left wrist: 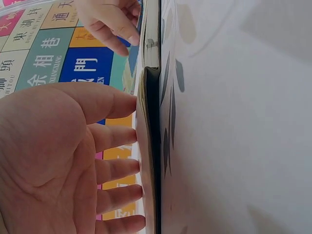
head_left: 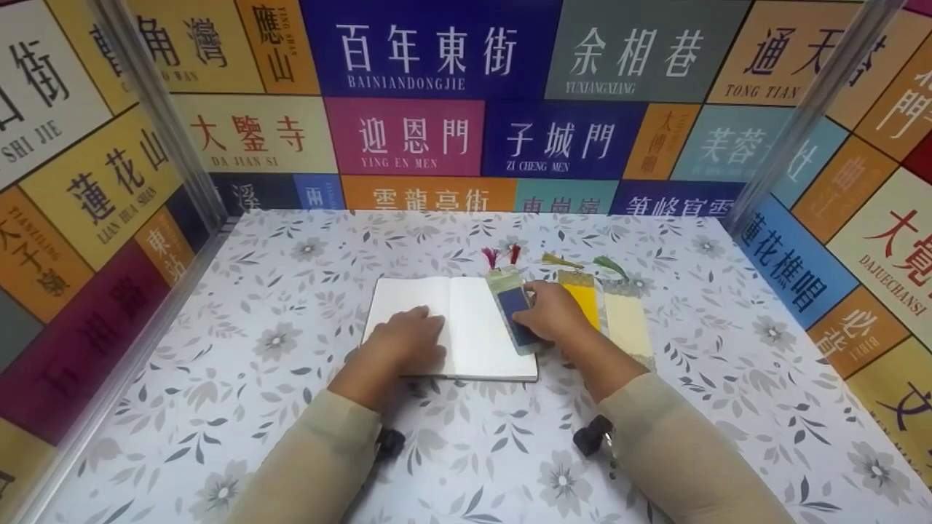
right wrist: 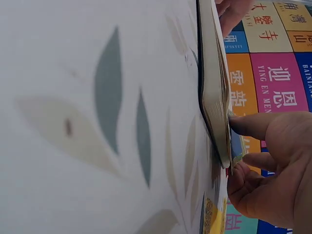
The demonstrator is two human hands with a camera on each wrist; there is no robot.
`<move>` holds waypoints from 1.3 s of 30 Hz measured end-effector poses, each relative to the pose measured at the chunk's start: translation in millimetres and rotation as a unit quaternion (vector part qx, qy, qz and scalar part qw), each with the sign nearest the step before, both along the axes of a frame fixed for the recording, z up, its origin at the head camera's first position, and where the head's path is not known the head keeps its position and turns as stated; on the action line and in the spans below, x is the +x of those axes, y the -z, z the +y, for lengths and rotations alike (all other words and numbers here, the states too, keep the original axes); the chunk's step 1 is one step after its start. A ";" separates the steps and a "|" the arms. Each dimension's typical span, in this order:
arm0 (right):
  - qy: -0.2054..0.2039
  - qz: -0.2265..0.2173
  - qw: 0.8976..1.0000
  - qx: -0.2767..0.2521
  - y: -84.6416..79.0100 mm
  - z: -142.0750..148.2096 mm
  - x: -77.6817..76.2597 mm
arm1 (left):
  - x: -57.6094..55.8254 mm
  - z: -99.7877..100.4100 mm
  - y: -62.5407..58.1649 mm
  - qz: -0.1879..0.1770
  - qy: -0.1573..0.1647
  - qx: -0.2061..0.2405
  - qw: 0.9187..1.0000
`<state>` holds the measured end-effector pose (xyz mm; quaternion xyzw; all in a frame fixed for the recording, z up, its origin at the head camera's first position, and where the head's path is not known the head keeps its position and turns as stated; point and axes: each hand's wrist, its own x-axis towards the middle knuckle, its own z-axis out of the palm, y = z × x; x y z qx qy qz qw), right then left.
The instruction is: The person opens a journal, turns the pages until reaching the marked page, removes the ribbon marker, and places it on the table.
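Observation:
An open notebook [head_left: 473, 331] with blank white pages lies on the table. My left hand [head_left: 409, 338] rests on its left page; in the left wrist view the fingers are spread and nearly straight, fingertips against the paper. Over the right page, a blue bookmark [head_left: 517, 316] with a pale green top is tilted slightly. My right hand [head_left: 557, 309] pinches this bookmark by its edges, thumb on the left side and fingers on the right. Red and pink tassels [head_left: 502, 256] lie above its top end. The right wrist view shows the bookmark [right wrist: 237, 144] close over the page, partly hidden by the fingers.
Just right of the notebook lie a yellow bookmark [head_left: 581, 295] with a yellow tassel [head_left: 561, 260] and a cream bookmark [head_left: 625, 320] with a green tassel [head_left: 610, 266]. A floral cloth [head_left: 291, 437] covers the table. Colourful sign-patterned panels [head_left: 408, 138] stand behind and at both sides.

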<state>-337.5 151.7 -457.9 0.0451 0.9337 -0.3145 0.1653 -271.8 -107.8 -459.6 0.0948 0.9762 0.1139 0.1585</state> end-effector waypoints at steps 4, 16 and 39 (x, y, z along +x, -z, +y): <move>0.017 0.026 0.999 -0.025 2.5 5.1 -3.3 | 1.3 -0.5 -0.3 -0.001 -0.002 0.004 1.000; 0.092 0.024 0.977 -0.190 2.6 38.6 -6.2 | 0.4 1.1 1.1 0.002 0.004 -0.002 1.000; 0.255 0.005 0.926 -0.278 -18.8 187.4 -26.3 | 0.3 0.4 -1.1 -0.012 -0.012 0.005 1.000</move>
